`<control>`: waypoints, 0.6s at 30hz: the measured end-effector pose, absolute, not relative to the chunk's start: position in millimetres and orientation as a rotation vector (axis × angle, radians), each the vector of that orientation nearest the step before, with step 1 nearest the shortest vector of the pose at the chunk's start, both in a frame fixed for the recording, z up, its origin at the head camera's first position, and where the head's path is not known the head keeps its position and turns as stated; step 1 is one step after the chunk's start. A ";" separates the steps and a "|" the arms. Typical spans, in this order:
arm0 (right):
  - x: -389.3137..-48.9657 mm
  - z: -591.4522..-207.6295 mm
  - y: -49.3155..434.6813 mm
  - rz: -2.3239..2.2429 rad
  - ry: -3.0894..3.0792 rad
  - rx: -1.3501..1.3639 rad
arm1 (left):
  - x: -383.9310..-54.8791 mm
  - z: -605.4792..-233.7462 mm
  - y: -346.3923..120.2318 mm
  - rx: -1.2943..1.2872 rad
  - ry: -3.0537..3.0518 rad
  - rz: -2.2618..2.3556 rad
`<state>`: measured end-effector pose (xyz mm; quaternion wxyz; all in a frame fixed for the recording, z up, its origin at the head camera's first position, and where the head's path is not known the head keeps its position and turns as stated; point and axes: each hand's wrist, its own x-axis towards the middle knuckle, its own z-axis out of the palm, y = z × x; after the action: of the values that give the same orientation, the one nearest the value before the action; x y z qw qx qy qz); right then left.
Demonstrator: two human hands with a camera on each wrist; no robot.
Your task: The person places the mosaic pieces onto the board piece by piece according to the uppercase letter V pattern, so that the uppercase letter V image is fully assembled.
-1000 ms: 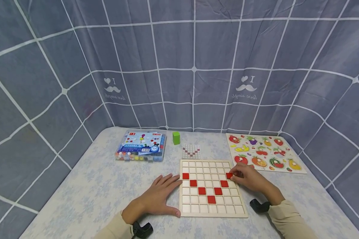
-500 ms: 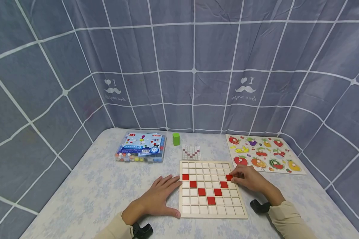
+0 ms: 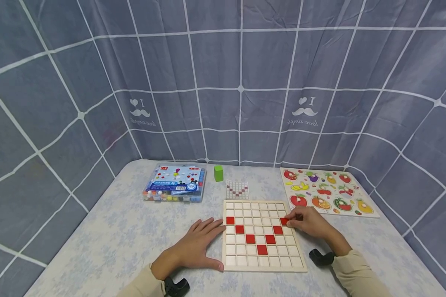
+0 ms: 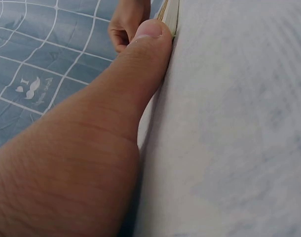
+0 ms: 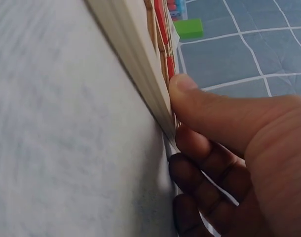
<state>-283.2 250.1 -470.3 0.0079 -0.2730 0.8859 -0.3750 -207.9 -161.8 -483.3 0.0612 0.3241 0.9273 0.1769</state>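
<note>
A square wooden grid board (image 3: 265, 270) with white cells lies flat on the table. Several red tiles sit in its cells in a V shape. My right hand (image 3: 310, 222) is at the board's right side, thumb and index finger pinching the rightmost red tile (image 3: 283, 221) at its cell. The fingertips partly cover that tile. In the right wrist view the thumb (image 5: 190, 96) lies over the board's edge. My left hand (image 3: 197, 247) rests palm down on the table with fingers spread, its fingertips and thumb (image 4: 148, 42) touching the board's left edge.
Behind the board lies a small printed pattern card (image 3: 237, 189), with a green block (image 3: 218, 173) beyond it. A clear box of coloured parts (image 3: 175, 182) stands at the back left, a fruit puzzle board (image 3: 328, 192) at the back right. A grid-patterned curtain (image 3: 223, 107) surrounds the table.
The view has tilted very slightly, so everything sits a little lower in the picture. Both hands and the tiles stay in the same places.
</note>
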 end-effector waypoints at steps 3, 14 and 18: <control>-282.5 -470.3 248.9 -1.175 2.783 -0.827 | -207.5 -484.9 -161.4 0.980 2.807 0.535; -279.3 -467.3 246.0 -1.130 2.782 -0.708 | -209.3 -487.1 -160.4 0.967 2.799 0.556; -280.4 -469.0 250.4 -1.117 2.743 -0.751 | -209.3 -486.7 -158.3 0.974 2.786 0.609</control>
<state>-280.4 250.4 -469.0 0.0431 -0.2456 0.8969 -0.3653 -209.3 -158.3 -486.7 0.0641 0.3225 0.9226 0.2017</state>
